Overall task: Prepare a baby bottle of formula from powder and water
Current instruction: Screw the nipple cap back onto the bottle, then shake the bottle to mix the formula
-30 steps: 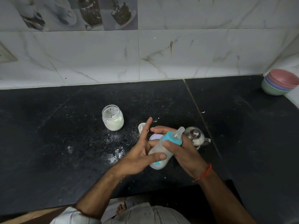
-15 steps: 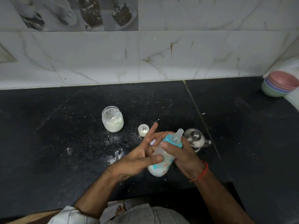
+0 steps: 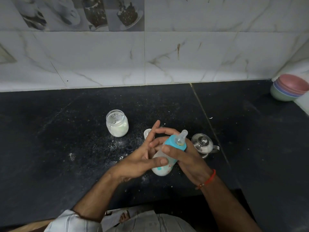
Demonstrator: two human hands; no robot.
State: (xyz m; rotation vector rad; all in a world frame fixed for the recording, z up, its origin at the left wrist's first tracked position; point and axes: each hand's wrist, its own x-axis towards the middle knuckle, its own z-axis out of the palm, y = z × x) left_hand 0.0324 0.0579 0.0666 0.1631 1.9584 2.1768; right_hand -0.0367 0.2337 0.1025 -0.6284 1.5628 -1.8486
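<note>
**Mia:** What is the person doing with the baby bottle (image 3: 164,162)?

**Ben:** I think they are mixing the milk. The bottle is sitting between both hands, up over the black counter (image 3: 66,148), and it is leaning. It looks like they are rolling it between their palms.

**Mia:** Is the top on?

**Ben:** Yes. The blue ring (image 3: 173,144) and the clear teat (image 3: 181,136) are sitting on the bottle, and white milk is showing inside.

**Mia:** How is the left hand (image 3: 143,162) lying?

**Ben:** Its fingers are straight and spread out. Its palm is pressing flat on the side of the bottle and its thumb is lying across it.

**Mia:** And the right hand (image 3: 187,156)?

**Ben:** It is pressing the other side. Its fingers are nearly straight too, reaching past the bottle.

**Mia:** Where is the powder?

**Ben:** The powder jar (image 3: 117,123) is standing on the counter, a bit to the left. Some powder is lying spilled near it. A small white cap (image 3: 148,132) is peeking out behind the fingers, and a little steel pot (image 3: 203,145) is standing just to the right.

**Mia:** What comes next?

**Ben:** I am guessing more rolling until no lumps are showing. They need to be pressing evenly so the bottle is not slipping out.
</note>
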